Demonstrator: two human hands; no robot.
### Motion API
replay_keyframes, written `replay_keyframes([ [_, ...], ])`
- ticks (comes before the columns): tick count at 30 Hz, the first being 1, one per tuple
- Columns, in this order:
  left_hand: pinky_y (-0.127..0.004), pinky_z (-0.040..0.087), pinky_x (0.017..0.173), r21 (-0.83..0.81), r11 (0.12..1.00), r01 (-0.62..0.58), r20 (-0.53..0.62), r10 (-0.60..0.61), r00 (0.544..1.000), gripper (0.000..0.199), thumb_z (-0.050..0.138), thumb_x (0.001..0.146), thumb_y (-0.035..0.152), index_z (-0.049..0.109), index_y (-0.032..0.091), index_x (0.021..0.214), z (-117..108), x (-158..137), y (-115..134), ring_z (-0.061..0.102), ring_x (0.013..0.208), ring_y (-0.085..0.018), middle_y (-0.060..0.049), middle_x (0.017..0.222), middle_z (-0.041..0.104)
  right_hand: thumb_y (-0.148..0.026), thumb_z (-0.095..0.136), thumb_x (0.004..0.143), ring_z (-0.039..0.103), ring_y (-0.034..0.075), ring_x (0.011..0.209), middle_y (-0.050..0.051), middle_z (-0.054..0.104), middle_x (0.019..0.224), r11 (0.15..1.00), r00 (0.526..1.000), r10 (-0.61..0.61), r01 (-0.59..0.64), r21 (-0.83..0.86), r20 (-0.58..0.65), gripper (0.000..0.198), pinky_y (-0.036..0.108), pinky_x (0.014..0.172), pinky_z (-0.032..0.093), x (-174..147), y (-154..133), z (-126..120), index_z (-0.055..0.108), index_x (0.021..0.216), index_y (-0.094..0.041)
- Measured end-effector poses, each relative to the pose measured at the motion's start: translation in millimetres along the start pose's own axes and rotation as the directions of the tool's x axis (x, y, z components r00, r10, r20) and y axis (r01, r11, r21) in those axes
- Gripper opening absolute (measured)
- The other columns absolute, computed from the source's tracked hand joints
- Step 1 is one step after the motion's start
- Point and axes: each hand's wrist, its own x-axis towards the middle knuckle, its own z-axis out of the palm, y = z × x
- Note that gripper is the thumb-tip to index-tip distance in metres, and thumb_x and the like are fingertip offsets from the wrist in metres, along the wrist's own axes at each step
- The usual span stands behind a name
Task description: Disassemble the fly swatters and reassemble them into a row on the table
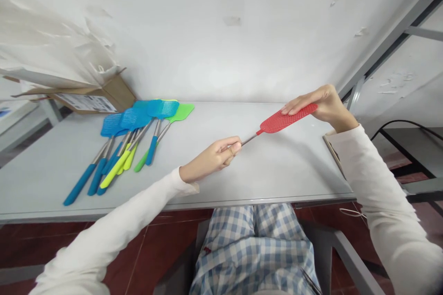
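A red fly swatter [281, 122] is held slantwise above the table by both of my hands. My left hand [221, 154] is closed round its thin metal shaft; the grip end is hidden in that hand. At the far end, my right hand [320, 103] holds the perforated red head, fingers laid over its top face and the thumb out of sight beneath. To the left lies a pile of fly swatters with blue heads [133, 117]. A green fly swatter [182, 113] lies at the right side of the pile. Blue and yellow-green handles point toward me.
An opened cardboard box [116, 92] stands at the back left of the grey table [214, 198], against the white wall [207, 55]. At the table's right end lies a flat, pale-edged object [334, 154], partly behind my right sleeve. Metal framing [384, 50] rises on the right.
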Motion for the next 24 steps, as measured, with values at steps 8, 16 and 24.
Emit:
replay_keyframes([
  [8, -0.024, 0.031, 0.052, 0.235, 0.969, -0.079, 0.0, 0.081, 0.997, 0.039, 0.037, 0.099, 0.052, 0.041, 0.021, 0.075, 0.3, -2.4, -1.9, 0.031, 0.053, -0.009, 0.005, 0.062, 0.033, -0.042, 0.086, 0.069, 0.073, 0.025, 0.079, 0.003, 0.076, 0.078, 0.996, 0.994, 0.085, -0.086, -0.006, -0.07, 0.018, 0.041, 0.076, 0.061, -21.3, -11.3, 4.1, 0.079, 0.073, -0.027],
  [16, -0.028, 0.039, 0.059, 0.925, 0.38, -0.003, -0.136, 0.339, 0.931, 0.036, 0.026, 0.105, 0.035, 0.055, 0.02, 0.119, 27.4, 41.5, -12.7, 0.066, 0.078, -0.018, -0.008, 0.107, 0.069, -0.05, 0.082, 0.072, 0.074, 0.028, 0.088, 0.005, 0.077, 0.095, 0.954, 0.955, 0.293, -0.289, 0.074, -0.044, 0.036, 0.041, 0.074, 0.063, -33.3, 2.4, 31.2, 0.076, 0.096, -0.024],
  [24, -0.027, 0.025, 0.044, 0.986, 0.095, -0.14, 0.097, 0.357, 0.929, 0.045, 0.017, 0.106, 0.038, 0.057, 0.018, 0.106, 27.7, 49.6, -18.4, 0.054, 0.05, -0.015, -0.004, 0.069, 0.065, -0.054, 0.08, 0.071, 0.073, 0.027, 0.084, 0.003, 0.078, 0.082, 0.964, 0.972, 0.234, -0.23, -0.135, 0.018, 0.029, 0.038, 0.07, 0.06, -40.6, -3.3, 29.7, 0.08, 0.082, -0.026],
])
